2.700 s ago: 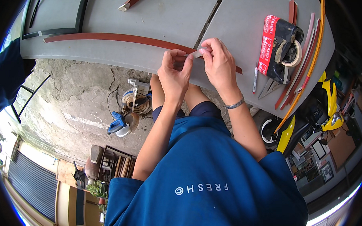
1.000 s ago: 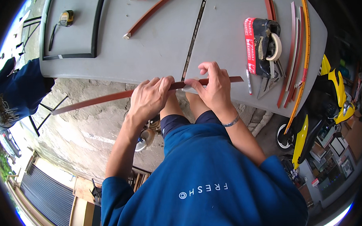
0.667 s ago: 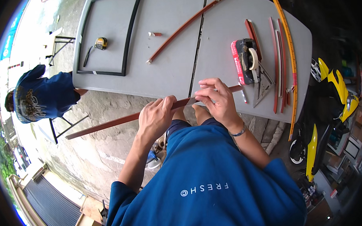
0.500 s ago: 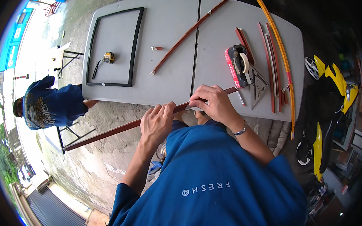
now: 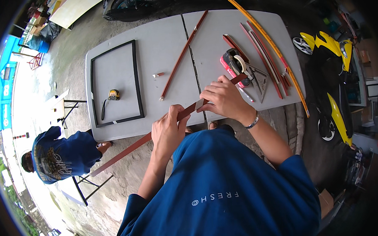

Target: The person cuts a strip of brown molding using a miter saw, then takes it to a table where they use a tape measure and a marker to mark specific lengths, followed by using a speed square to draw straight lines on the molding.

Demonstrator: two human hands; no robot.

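My left hand (image 5: 167,129) and my right hand (image 5: 226,99) grip a long red-brown strip (image 5: 139,140), held diagonally across the near edge of the grey table (image 5: 155,115). A short pale band, perhaps tape (image 5: 199,104), wraps the strip beside my right fingers. Past the strip's upper end lie a black tape dispenser wrapped in red tape (image 5: 229,61), a metal square (image 5: 260,85) and a marker (image 5: 245,93). Another red-brown strip (image 5: 182,55) lies diagonally on the table, with a short offcut (image 5: 158,74) to its left.
A black frame (image 5: 139,78) and tape measure (image 5: 114,94) occupy the table's left; more strips (image 5: 262,55) and a long orange ruler (image 5: 274,46) its right. A co-worker in blue (image 5: 64,155) stands at lower left by a folding-legged stand (image 5: 91,189). A yellow-black scooter (image 5: 336,111) stands right.
The strip that lay along the table edge is now lifted in both hands, tilted up to the right. My right fingers have closed round it. The view has shifted, showing more surroundings.
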